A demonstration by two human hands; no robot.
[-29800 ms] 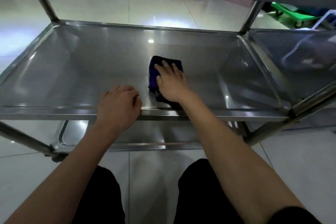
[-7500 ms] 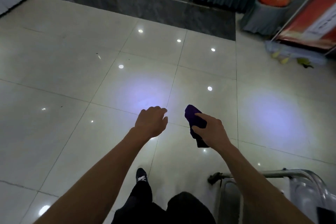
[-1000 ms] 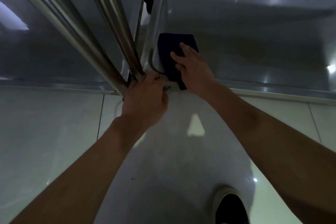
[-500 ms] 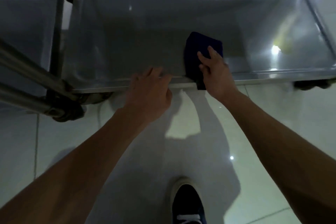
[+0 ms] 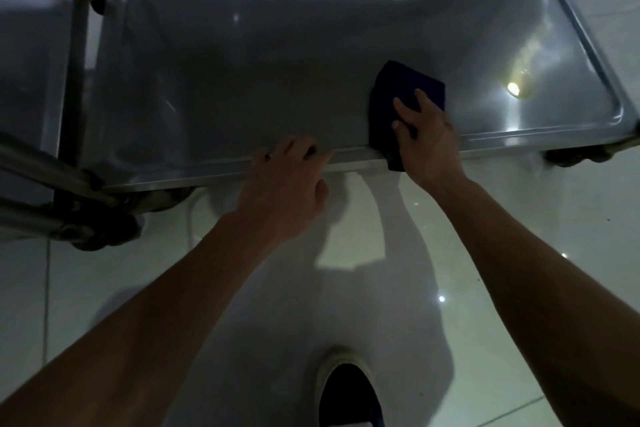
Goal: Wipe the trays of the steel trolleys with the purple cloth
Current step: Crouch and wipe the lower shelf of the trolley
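Folded purple cloth [image 5: 401, 94] lies long axis near-to-far, near end draped over tray [image 5: 242, 73] rim. Right hand [image 5: 427, 139] presses it, fingers extended; left hand [image 5: 284, 184] curls over rim. Second trolley [image 5: 31, 80] at frame left, shoe [image 5: 349, 395] bottom center.

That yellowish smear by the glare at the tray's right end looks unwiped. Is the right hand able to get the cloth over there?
Probably yes. The right hand presses the purple cloth flat on the tray, and only bare steel lies between it and the yellowish smear.

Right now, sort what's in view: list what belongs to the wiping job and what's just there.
Job:
- folded dark purple cloth, pressed flat under the right hand
- shallow steel trolley tray
- left hand, holding the tray's near rim

Just there:
- second steel trolley's tray at left
- dark shoe on pale tiled floor
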